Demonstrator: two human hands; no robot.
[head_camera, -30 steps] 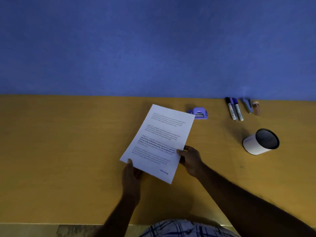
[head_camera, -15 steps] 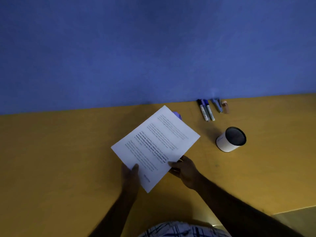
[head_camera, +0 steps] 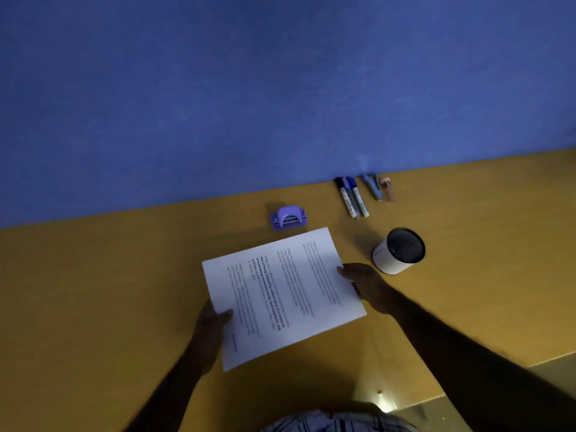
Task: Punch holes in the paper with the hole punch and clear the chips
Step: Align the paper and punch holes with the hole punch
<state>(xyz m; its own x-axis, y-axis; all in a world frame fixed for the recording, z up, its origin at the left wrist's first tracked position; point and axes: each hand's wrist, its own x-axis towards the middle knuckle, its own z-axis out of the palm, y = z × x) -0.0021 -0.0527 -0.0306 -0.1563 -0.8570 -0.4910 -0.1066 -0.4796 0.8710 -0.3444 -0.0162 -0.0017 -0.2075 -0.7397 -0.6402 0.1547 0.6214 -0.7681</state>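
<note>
A printed white sheet of paper (head_camera: 282, 294) is held over the yellow table (head_camera: 109, 291), turned so its text runs sideways. My left hand (head_camera: 212, 322) grips its near-left edge with the thumb on top. My right hand (head_camera: 363, 283) pinches its right edge. A small purple hole punch (head_camera: 288, 217) sits on the table just beyond the sheet's far edge, apart from both hands.
A white cup with a dark inside (head_camera: 399, 251) lies tilted to the right of the paper. Two markers (head_camera: 352, 198), a blue stapler remover (head_camera: 372, 187) and a small tube (head_camera: 387, 188) lie by the blue wall (head_camera: 280, 88).
The paper has been rotated clockwise in both hands and drawn nearer, uncovering the hole punch. My right hand shifted along the sheet to its right edge.
</note>
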